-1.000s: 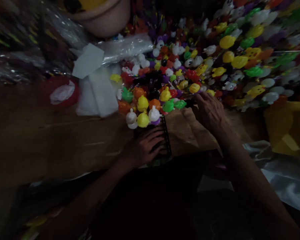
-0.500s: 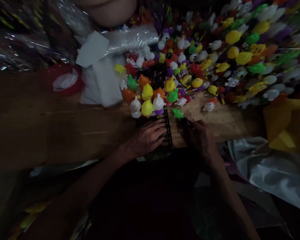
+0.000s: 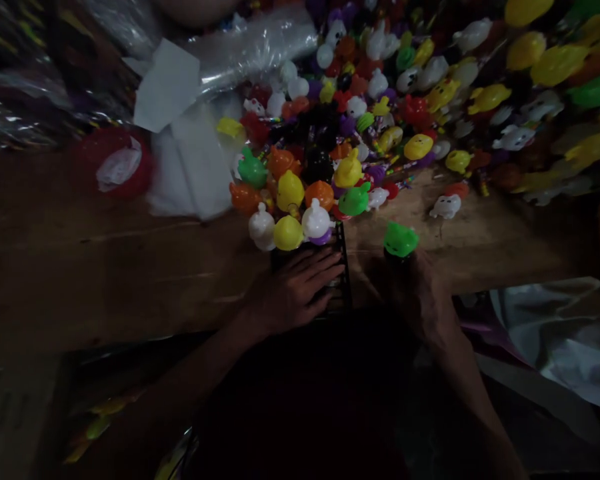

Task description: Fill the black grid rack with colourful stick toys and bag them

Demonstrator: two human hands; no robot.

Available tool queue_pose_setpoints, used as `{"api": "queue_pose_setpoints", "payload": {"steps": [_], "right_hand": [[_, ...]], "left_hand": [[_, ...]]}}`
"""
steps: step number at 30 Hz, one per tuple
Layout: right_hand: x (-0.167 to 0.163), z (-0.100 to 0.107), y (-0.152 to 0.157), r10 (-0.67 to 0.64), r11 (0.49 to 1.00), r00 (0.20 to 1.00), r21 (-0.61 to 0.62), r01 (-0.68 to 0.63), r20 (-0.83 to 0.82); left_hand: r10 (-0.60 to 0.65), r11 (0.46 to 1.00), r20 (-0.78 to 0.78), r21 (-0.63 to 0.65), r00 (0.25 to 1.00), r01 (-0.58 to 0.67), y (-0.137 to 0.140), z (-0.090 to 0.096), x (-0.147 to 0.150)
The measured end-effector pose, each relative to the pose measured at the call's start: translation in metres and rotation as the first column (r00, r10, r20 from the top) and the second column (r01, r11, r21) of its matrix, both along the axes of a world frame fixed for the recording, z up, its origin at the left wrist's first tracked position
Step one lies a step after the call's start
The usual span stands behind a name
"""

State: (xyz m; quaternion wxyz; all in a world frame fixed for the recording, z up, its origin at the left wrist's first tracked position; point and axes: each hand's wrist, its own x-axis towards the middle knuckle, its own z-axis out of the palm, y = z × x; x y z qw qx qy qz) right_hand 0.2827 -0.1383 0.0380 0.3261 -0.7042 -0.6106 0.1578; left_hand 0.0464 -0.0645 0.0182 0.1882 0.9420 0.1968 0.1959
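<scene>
My left hand (image 3: 300, 290) lies with its fingers stretched out over a black slotted rack (image 3: 346, 287) at the table's front edge. Just beyond those fingers, several animal-head toys stand upright in rows, among them a yellow one (image 3: 288, 233), a white one (image 3: 316, 219) and an orange one (image 3: 320, 195). To the right of the rack, my right hand (image 3: 427, 297) is closed around the dark lower part of a green animal-head toy (image 3: 401, 239). The head points up above the hand. Shadow hides most of the right fingers.
A large heap of colourful toys (image 3: 417, 147) spreads over the wooden table's (image 3: 190, 267) back and right. One white toy (image 3: 446, 206) lies apart. On the left are a red bowl (image 3: 87, 160), white bags (image 3: 190, 160) and clear plastic film (image 3: 260, 50). Part of another person shows at the top.
My right hand has lifted the green toy from near the table and turned it upright, a little to the right. The left hand stays on the rack. The camera view has shifted slightly.
</scene>
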Motion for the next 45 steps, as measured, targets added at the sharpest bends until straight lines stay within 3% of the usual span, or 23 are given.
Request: {"api": "queue_pose_setpoints", "payload": {"steps": [7, 13, 16, 19, 21, 23, 26, 30, 34, 38, 41, 45], "right_hand": [[0.013, 0.01, -0.011, 0.267, 0.964, 0.962, -0.007, -0.267, 0.053], [0.011, 0.021, 0.009, 0.275, 0.961, 0.957, -0.056, -0.271, 0.093], [0.002, 0.027, 0.024, 0.175, 0.983, 0.985, -0.048, -0.175, -0.01], [-0.01, 0.032, 0.037, 0.047, 0.998, 0.992, 0.039, -0.042, -0.118], [-0.019, 0.032, 0.041, 0.029, 0.997, 0.98, 0.081, -0.013, -0.199], [-0.028, 0.028, 0.041, 0.077, 0.994, 0.948, 0.101, -0.047, -0.31], [-0.038, 0.02, 0.038, 0.148, 0.984, 0.936, 0.143, -0.106, -0.321], [-0.043, 0.018, 0.041, 0.128, 0.972, 0.987, 0.212, -0.104, -0.101], [-0.045, 0.024, 0.05, 0.119, 0.965, 0.992, 0.228, -0.126, 0.047], [-0.046, 0.014, 0.054, 0.071, 0.968, 0.978, 0.223, -0.115, 0.194], [-0.047, 0.003, 0.053, 0.067, 0.954, 0.986, 0.278, -0.108, 0.156], [-0.044, 0.002, 0.044, 0.199, 0.924, 0.979, 0.327, -0.201, 0.037]], "left_hand": [[-0.004, 1.0, 0.072, 0.009, 0.997, 0.003, -0.001, 0.002, -0.003], [-0.018, 0.997, 0.169, 0.079, 0.985, 0.005, -0.006, -0.004, -0.004], [-0.058, 0.985, 0.24, 0.174, 0.969, 0.015, -0.011, 0.022, -0.009], [-0.084, 0.948, 0.252, 0.317, 0.964, 0.0, -0.005, 0.071, -0.012], [0.021, 0.916, 0.253, 0.384, 0.967, -0.121, 0.01, 0.099, -0.01], [0.146, 0.896, 0.287, 0.367, 0.947, -0.249, 0.03, 0.111, -0.006], [0.197, 0.947, 0.238, 0.203, 0.951, -0.247, 0.057, 0.103, 0.002], [0.185, 0.977, 0.177, 0.071, 0.967, -0.2, 0.067, 0.088, 0.01], [0.193, 0.974, 0.176, 0.083, 0.965, -0.21, 0.06, 0.089, 0.014], [0.22, 0.95, 0.153, 0.192, 0.964, -0.247, 0.054, 0.091, 0.022], [0.264, 0.918, 0.148, 0.266, 0.953, -0.296, 0.052, 0.091, 0.03], [0.328, 0.897, 0.159, 0.258, 0.931, -0.36, 0.052, 0.09, 0.036]]}}
